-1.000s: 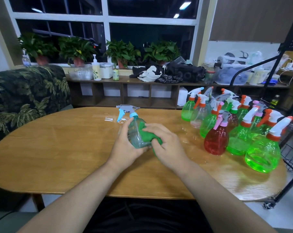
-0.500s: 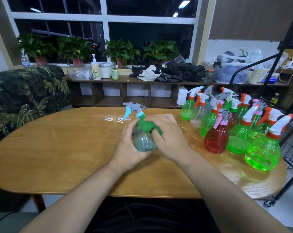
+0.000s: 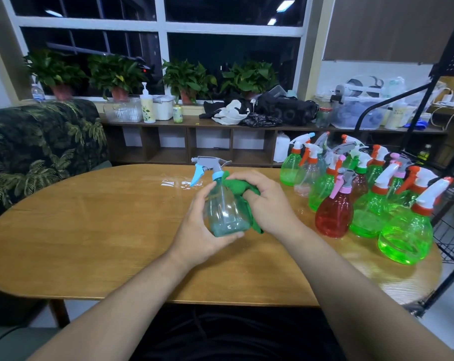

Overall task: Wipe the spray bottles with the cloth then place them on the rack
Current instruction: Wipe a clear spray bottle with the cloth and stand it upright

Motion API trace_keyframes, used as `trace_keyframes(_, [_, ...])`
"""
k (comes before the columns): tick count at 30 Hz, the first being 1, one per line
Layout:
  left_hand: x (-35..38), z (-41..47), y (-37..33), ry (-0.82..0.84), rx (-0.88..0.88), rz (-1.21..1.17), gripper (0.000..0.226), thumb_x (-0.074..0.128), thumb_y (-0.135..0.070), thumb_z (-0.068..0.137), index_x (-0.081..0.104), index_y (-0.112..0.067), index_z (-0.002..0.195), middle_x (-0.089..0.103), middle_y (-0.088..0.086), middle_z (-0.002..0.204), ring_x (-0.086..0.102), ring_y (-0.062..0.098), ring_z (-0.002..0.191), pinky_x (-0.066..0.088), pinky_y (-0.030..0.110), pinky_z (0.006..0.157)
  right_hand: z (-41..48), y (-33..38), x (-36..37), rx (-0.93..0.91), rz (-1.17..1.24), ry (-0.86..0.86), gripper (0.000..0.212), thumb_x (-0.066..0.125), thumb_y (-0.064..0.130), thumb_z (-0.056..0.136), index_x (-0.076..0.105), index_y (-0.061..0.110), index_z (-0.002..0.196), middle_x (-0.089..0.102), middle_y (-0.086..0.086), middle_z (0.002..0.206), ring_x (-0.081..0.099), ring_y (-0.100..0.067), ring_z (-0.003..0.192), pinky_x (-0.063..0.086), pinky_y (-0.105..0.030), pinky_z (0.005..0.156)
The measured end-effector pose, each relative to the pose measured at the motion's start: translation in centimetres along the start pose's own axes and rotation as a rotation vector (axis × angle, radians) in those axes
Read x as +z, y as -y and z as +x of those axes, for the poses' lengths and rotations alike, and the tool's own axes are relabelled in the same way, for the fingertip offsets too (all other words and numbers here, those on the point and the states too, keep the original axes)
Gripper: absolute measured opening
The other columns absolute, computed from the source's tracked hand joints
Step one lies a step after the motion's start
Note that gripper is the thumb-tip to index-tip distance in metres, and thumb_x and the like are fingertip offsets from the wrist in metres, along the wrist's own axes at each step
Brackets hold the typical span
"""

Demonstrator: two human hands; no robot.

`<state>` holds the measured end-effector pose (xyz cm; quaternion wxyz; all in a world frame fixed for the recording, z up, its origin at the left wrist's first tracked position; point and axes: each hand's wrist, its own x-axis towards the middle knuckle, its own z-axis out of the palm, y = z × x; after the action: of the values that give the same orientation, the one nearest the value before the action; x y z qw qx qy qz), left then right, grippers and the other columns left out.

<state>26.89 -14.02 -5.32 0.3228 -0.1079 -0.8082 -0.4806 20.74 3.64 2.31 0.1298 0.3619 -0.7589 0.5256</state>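
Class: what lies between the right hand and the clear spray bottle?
A green cloth, which the right hand presses against the clear spray bottle that the left hand holds; the head view shows it.

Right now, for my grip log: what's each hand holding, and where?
Left hand grips the clear bottle by its base; right hand holds green cloth against its neck.

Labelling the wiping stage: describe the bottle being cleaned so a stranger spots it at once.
On the oval wooden table, look to the middle, left of the bottle cluster. There the left hand grips a pale clear spray bottle while the right hand holds a green cloth against it. Only it is in hand, and its trigger and collar are light blue.
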Motion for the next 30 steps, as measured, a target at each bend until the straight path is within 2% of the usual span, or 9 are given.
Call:
trace_keyframes(5, [0.1,0.3,0.1,-0.102,-0.053,-0.073,0.112,0.103,-0.033,0.065,0.039,-0.024,0.156,0.055,-0.014,0.151,0.060,0.021,0.136,0.051,0.050,0.113,-2.0,-0.7,1.0,-0.213,-0.192,-0.034,0.052,0.046,-0.003,0.084,0.079,0.019,0.118,0.070,0.009,0.129,0.063,-0.017,0.126,0.049,-0.040,0.111])
trace_keyframes(8, [0.0,0.6,0.1,-0.165,-0.119,-0.140,0.106,0.101,-0.037,0.064,0.042,-0.025,0.152,0.064,-0.005,0.142,0.064,0.022,0.130,0.053,0.052,0.111,-3.4,-0.9,1.6,-0.321,-0.270,-0.050,0.051,0.047,0.001,0.085,0.080,0.020,0.119,0.071,0.007,0.130,0.061,-0.019,0.123,0.048,-0.034,0.110])
trace_keyframes(11, [-0.3,0.7,0.0,-0.195,-0.146,-0.177,0.101,0.098,-0.035,0.064,0.043,-0.031,0.149,0.067,-0.013,0.134,0.070,0.020,0.121,0.058,0.050,0.103,-4.1,-1.0,1.9,-0.393,-0.285,-0.068,0.049,0.049,-0.003,0.086,0.081,0.016,0.117,0.071,0.005,0.129,0.060,-0.019,0.122,0.047,-0.028,0.109])
trace_keyframes(16, [-0.1,0.8,-0.1,-0.203,-0.140,-0.153,0.106,0.099,-0.044,0.062,0.042,-0.030,0.150,0.064,-0.008,0.139,0.067,0.016,0.125,0.056,0.046,0.107,-3.6,-1.1,2.0,-0.373,-0.253,-0.103,0.049,0.048,-0.003,0.085,0.081,0.016,0.116,0.072,0.004,0.127,0.061,-0.019,0.121,0.047,-0.029,0.109])
trace_keyframes(21, [0.0,0.5,0.2,-0.120,-0.078,-0.073,0.113,0.102,-0.049,0.061,0.041,-0.032,0.154,0.053,-0.004,0.153,0.057,0.021,0.139,0.050,0.050,0.114,-1.5,-0.2,1.6,-0.249,-0.274,-0.062,0.051,0.045,0.002,0.083,0.079,0.020,0.116,0.070,0.010,0.125,0.062,-0.016,0.118,0.049,-0.032,0.107])
trace_keyframes(24, [0.1,0.3,-0.2,-0.071,-0.019,-0.012,0.114,0.104,-0.038,0.063,0.041,-0.025,0.156,0.049,-0.006,0.156,0.053,0.018,0.143,0.048,0.043,0.117,0.4,0.6,1.1,-0.160,-0.223,-0.019,0.051,0.044,0.002,0.084,0.080,0.019,0.116,0.071,0.007,0.122,0.063,-0.010,0.117,0.047,-0.026,0.106])
trace_keyframes(27, [0.2,0.0,-0.3,-0.030,0.021,0.015,0.112,0.104,-0.031,0.064,0.041,-0.021,0.156,0.048,-0.005,0.156,0.051,0.022,0.145,0.047,0.044,0.118,1.6,1.2,0.5,0.049,-0.049,0.018,0.050,0.047,-0.004,0.091,0.081,0.025,0.113,0.072,0.013,0.120,0.064,-0.005,0.116,0.049,-0.025,0.104])
trace_keyframes(30, [0.0,-0.1,-0.5,0.011,0.036,0.028,0.112,0.105,-0.036,0.063,0.041,-0.025,0.155,0.049,-0.012,0.155,0.054,0.022,0.142,0.048,0.048,0.117,1.7,0.7,-0.3,0.265,0.226,0.025,0.048,0.047,-0.011,0.093,0.081,0.019,0.109,0.079,0.008,0.115,0.072,-0.012,0.107,0.058,-0.029,0.096])
